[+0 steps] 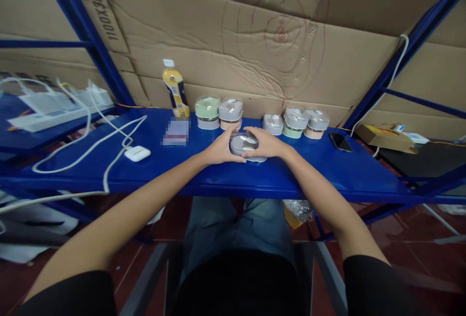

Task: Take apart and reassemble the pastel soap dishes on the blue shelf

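Observation:
Both hands hold a small rounded grey container with a clear, shiny lid (243,142), just above the blue tabletop near its front edge. My left hand (219,149) is wrapped round its left side, the thumb at the back. From the right, my right hand (268,144) closes on it with fingers at the back and thumb in front. A pale flat edge (258,159) shows under the right hand; what it belongs to is unclear. Behind the hands stand a green container (208,107) stacked on a grey one, and a grey container (230,109) stacked on a peach one.
Further right, several similar containers (295,119) stand by the cardboard wall (174,29). A yellow bottle (175,88) stands at the back left. White earbud case (137,153), cables and a power strip (58,114) lie left; a phone (341,141) lies right.

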Available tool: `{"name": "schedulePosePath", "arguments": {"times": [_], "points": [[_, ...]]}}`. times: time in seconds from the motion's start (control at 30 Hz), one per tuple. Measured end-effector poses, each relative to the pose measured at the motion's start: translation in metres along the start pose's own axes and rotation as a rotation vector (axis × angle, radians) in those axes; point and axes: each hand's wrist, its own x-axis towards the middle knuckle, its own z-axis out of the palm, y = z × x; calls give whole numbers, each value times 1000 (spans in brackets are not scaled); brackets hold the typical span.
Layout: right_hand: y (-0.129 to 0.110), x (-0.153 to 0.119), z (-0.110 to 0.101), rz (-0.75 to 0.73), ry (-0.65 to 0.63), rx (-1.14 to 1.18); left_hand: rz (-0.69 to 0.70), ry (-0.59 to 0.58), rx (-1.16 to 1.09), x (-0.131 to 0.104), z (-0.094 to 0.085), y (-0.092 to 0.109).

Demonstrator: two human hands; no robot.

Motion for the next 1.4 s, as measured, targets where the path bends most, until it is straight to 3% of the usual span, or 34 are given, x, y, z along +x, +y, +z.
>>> {"name": "schedulePosePath", "arguments": {"times": [0.07, 0.17, 0.33, 0.53, 0.73, 0.83, 0.97, 1.07, 1.17, 1.3, 1.4], "points": [[4, -2, 4, -114, 19, 41, 2, -28, 7, 0, -1, 3], [10, -5, 5, -152, 83, 110, -8, -47, 16, -1, -3, 8], [36, -21, -12, -13, 223, 284, 17, -55, 55, -4, -5, 14], [71, -40, -26, 166, 287, 245, 21, -181, 198, -8, -4, 25], [72, -39, -21, 219, 282, 214, 30, -30, 216, -6, -14, 20], [71, -39, -20, 253, 311, 210, -76, 79, 250, -4, -28, 5], [73, -40, -21, 269, 338, 225, -179, 115, 281, -5, -39, -5], [72, -40, -21, 193, 358, 256, -117, 115, 222, -5, -32, 4], [62, -35, -19, 26, 341, 286, -52, 81, 150, -4, -18, 17], [39, -21, -9, -164, 232, 266, -26, 8, 107, -3, -3, 22], [22, -11, -1, -216, 127, 220, -29, -24, 103, -3, 1, 17]]}}
